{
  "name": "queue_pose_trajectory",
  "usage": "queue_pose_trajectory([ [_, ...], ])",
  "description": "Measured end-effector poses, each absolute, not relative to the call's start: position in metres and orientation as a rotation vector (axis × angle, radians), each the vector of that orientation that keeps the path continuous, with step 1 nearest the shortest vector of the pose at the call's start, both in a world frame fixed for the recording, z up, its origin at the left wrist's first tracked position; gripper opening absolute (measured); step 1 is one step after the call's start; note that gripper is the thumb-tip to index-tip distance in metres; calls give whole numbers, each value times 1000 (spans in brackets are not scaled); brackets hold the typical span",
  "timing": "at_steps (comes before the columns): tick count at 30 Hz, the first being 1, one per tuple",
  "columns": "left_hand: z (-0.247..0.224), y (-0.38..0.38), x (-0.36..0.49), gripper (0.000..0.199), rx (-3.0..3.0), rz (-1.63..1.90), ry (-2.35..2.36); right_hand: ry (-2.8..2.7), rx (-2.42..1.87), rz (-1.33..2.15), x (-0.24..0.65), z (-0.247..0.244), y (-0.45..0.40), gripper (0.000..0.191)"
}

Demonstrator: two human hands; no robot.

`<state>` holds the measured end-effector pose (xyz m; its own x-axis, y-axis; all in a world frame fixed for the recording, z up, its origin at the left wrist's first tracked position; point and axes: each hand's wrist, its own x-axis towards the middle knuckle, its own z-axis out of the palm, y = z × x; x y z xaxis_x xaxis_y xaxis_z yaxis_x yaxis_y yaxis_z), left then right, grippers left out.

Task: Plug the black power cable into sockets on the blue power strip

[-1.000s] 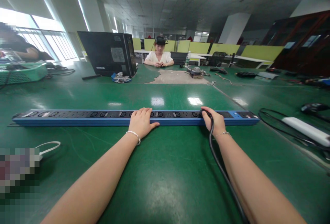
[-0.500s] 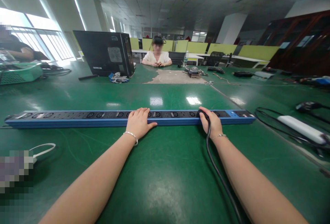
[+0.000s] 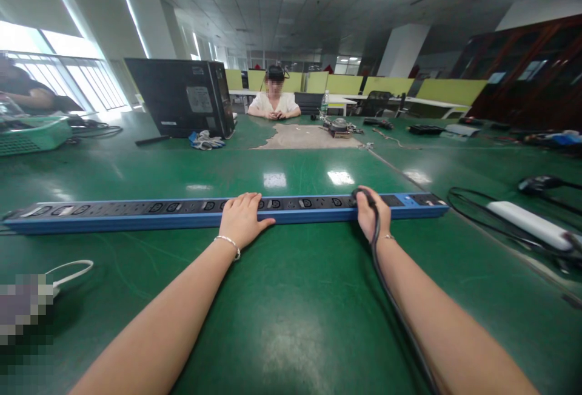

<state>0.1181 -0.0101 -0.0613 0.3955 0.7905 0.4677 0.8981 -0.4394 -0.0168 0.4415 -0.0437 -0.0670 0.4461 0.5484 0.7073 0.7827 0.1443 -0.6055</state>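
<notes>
A long blue power strip (image 3: 136, 221) with black sockets along its top lies across the green table. My left hand (image 3: 243, 216) rests flat over the middle of it, fingers stretched across the sockets and thumb spread along the near edge. Toward the strip's right end, my right hand (image 3: 375, 216) is closed around a black plug (image 3: 364, 196), held at the socket row. Whether the plug sits in a socket is hidden by my fingers. The plug's black cable (image 3: 393, 304) hangs down along my right forearm toward the bottom of the view.
Right of the strip lie a white bar-shaped device (image 3: 530, 224) and black cables (image 3: 473, 213). A partly blurred object with a white loop (image 3: 75, 272) is at the left. Farther back stand a black computer case (image 3: 182, 97), gloves (image 3: 207, 140) and a green basket (image 3: 36, 135). A person (image 3: 274, 104) sits opposite.
My right hand has tilted and shifted slightly right with the plug, and the cable now runs closer to my wrist. The left hand stays on the strip. The view has moved a little.
</notes>
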Motion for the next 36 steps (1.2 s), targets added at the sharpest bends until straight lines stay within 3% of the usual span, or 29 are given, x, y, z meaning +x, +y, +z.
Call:
queue_pose_trajectory([
  [3,-61,-10,119,67,-2401,-576,-1502,-897,-1442,-298,468,-61,-47,42],
  [11,-60,-11,118,65,-2412,-562,-1511,-874,-1582,-122,542,-81,-62,43],
  [26,-60,-11,119,67,-2417,-569,-1495,-1151,-1871,-111,562,-76,-54,40],
  [36,-59,-12,119,66,-2399,-544,-1505,-1157,-1965,-319,552,-85,-59,37],
])
